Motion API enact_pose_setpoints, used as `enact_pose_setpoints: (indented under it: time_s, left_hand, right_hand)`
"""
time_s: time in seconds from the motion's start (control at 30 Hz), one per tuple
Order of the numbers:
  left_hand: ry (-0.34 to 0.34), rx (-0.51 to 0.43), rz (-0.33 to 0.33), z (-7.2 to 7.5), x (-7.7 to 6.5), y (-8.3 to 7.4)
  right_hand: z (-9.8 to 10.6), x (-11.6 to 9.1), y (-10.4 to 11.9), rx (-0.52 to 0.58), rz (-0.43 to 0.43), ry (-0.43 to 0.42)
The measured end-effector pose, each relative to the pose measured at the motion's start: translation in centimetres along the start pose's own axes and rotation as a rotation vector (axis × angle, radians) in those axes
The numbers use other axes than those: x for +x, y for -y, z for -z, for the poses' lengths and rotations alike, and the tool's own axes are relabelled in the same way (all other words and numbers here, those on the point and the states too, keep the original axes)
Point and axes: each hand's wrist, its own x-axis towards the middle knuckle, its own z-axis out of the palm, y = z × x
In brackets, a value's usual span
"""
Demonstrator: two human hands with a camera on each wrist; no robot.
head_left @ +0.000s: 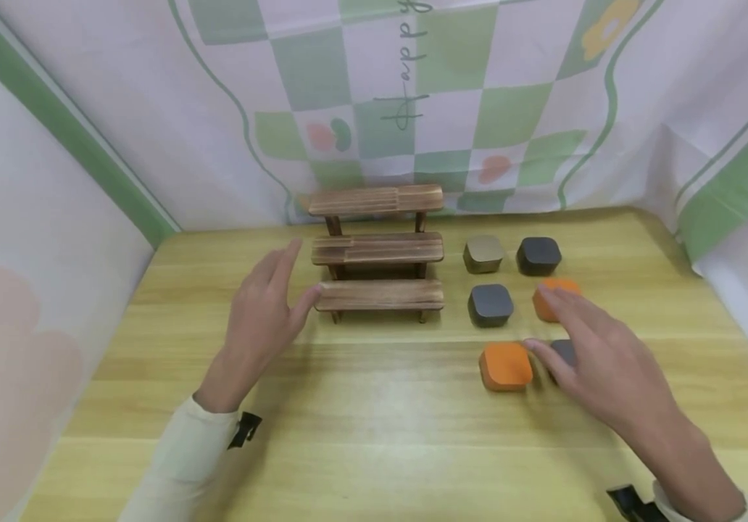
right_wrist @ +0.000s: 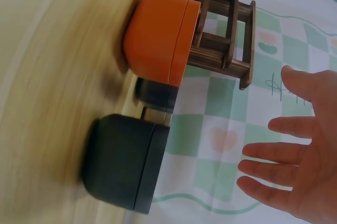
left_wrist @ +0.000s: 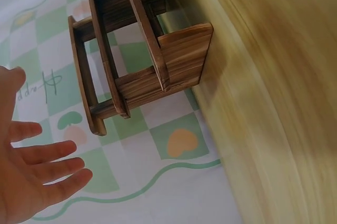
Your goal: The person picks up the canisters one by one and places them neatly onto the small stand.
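Observation:
A dark brown three-step wooden rack [head_left: 380,250] stands in the middle of the table, its steps bare. My left hand [head_left: 262,315] hovers just left of it, fingers spread and holding nothing, thumb tip near the lowest step. To the right, my right hand [head_left: 612,355] is held over the small rounded square boxes, fingers extended. Partly beneath it are an orange box [head_left: 551,308] and a dark grey box [head_left: 564,351]. Beside its thumb sits the nearest orange box [head_left: 507,366]. A grey box [head_left: 491,304], a gold box [head_left: 483,254] and a black box [head_left: 539,255] stand farther back.
A pale wood-grain table [head_left: 374,420] carries everything. Behind the rack hangs a cloth [head_left: 374,80] with green and white checks. White cloth also borders the table at the left and right. Black straps [head_left: 245,429] sit at the wrists.

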Motion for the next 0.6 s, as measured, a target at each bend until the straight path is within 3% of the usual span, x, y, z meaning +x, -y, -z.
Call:
enact_pose_setpoints:
  time_s: [0.6]
  left_hand:
    - [0.035,-0.009,0.065,-0.32,0.58,0.24]
  right_hand:
    - [0.0,-0.77,-0.58,0.001,-0.007,-0.014]
